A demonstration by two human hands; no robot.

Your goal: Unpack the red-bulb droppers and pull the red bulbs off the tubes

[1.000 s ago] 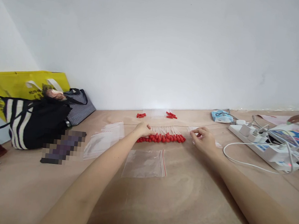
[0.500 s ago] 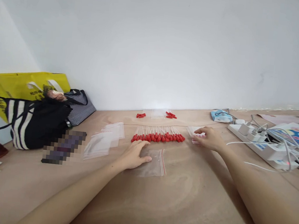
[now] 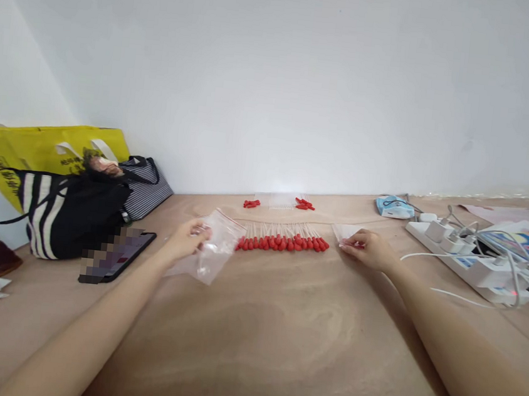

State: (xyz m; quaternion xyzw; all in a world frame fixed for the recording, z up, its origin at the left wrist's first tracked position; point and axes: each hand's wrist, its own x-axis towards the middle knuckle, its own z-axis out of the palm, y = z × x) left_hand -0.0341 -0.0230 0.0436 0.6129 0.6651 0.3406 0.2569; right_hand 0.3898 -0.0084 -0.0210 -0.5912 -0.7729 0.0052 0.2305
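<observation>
My left hand [image 3: 190,240] pinches a clear zip-lock bag [image 3: 218,247] and holds it raised over the table. Behind it, other clear bags [image 3: 180,267] lie partly hidden. A row of red-tipped white sticks [image 3: 283,242] lies side by side in the middle, just right of the raised bag. At the row's right end my right hand [image 3: 364,249] has its fingers closed at a small clear plastic packet [image 3: 340,232] with something pinkish-red in it. The packet's near part is hidden by the fingers.
Small red bundles [image 3: 304,204] and a clear bag [image 3: 279,200] lie near the wall. To the right are a blue mask [image 3: 394,206] and a power strip [image 3: 457,250] with cables. A phone [image 3: 128,258], a black bag [image 3: 73,219] and yellow bags [image 3: 9,146] stand at left.
My left hand has picked up the clear zip-lock bag from in front of the sticks and carried it left and upward. My right hand's fingers have closed at the packet.
</observation>
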